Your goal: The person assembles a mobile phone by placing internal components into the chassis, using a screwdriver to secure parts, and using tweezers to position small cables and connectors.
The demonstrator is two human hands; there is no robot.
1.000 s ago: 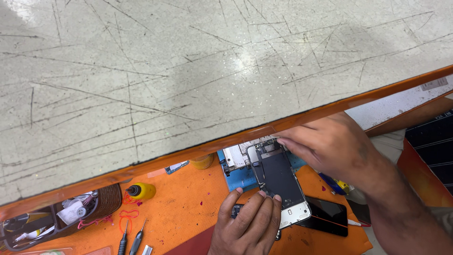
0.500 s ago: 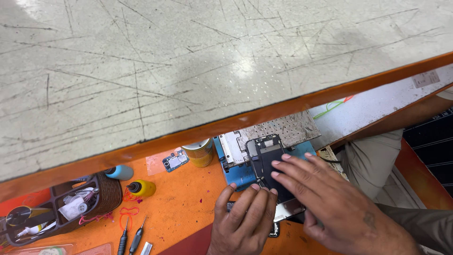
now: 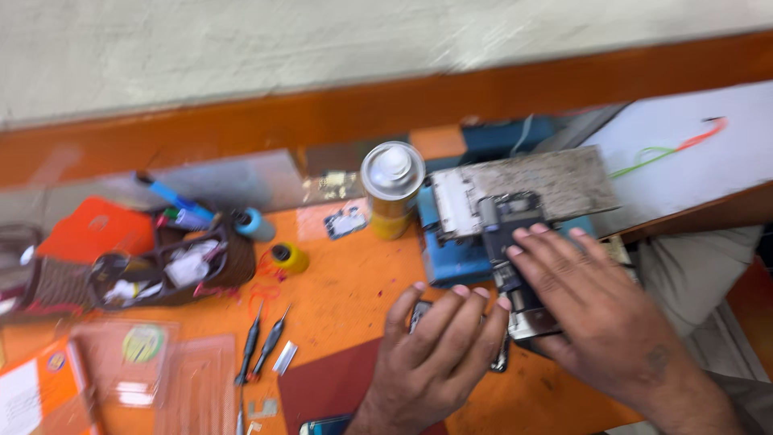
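An opened dark smartphone with its back cover off [image 3: 515,250] lies lengthwise on the orange desk [image 3: 346,282], its upper end resting on a blue block-shaped holder [image 3: 451,262]. The exposed inside is dark, with a grey metal part near the top; finer detail is blurred. The right hand [image 3: 592,310] lies flat over the phone's lower half, fingers stretched out and pressing down, so its grip is open rather than wrapped around anything. The left hand [image 3: 439,346] rests palm-down just beside it, fingers spread, fingertips touching the phone's left edge and covering a small dark flat part [image 3: 419,314]; its grip is open as well.

Behind the phone stands one yellow spray can with a silver top [image 3: 392,189]. A worn grey slab [image 3: 547,181] lies across the blue holder. To the left sit one small yellow bottle with a black cap [image 3: 287,258], one dark brown pouch stuffed with tools [image 3: 173,270] and two thin dark screwdrivers [image 3: 259,342] side by side. One dark red mat [image 3: 322,387] lies under the left wrist.
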